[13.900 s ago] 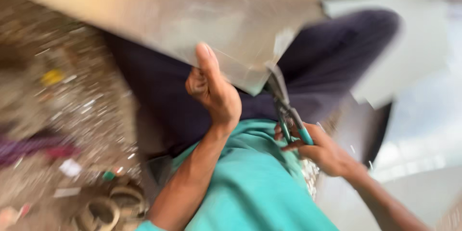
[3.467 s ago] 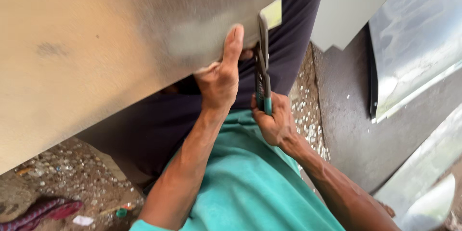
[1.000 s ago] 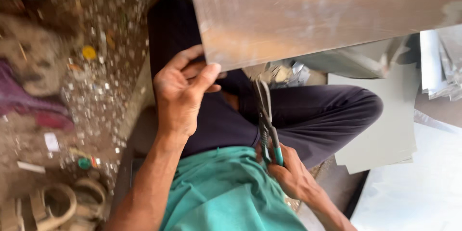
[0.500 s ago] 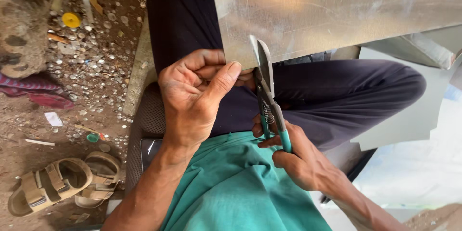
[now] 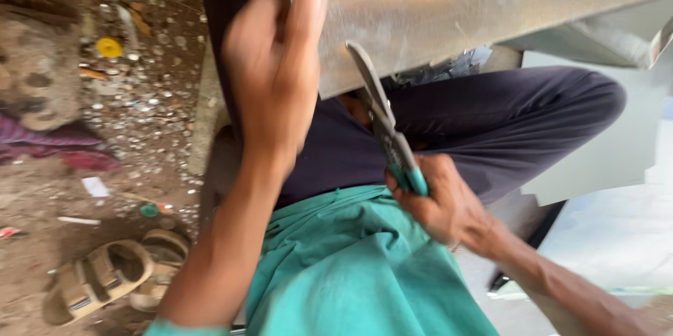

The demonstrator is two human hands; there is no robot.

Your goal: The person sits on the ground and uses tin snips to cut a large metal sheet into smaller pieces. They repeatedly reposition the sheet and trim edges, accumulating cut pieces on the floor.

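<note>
The right hand (image 5: 442, 203) is closed around the teal-sleeved handles of a pair of tin snips (image 5: 385, 133), whose blades point up and meet the lower edge of a big metal sheet (image 5: 477, 7). The sheet is held over the person's lap, tilted, and fills the top of the view. The left hand (image 5: 277, 77) is blurred with motion; its fingers reach up against the sheet's near corner and seem to press or pinch the edge there, though I cannot tell whether they are actually clamped on it.

To my eye the cutting is under way, with the blades just entering the sheet's edge, so this looks like the start of a cut or a fresh bite. The next stroke would call for the sheet to be steadied firmly by the left hand, kept clear of the blade line, while the snips are squeezed.

Below are dark trousers and a green garment. On the gritty floor at the left lie a pair of tan sandals (image 5: 112, 276), a yellow cap (image 5: 109, 46) and scattered scraps. More pale sheets (image 5: 610, 147) lie at the right.
</note>
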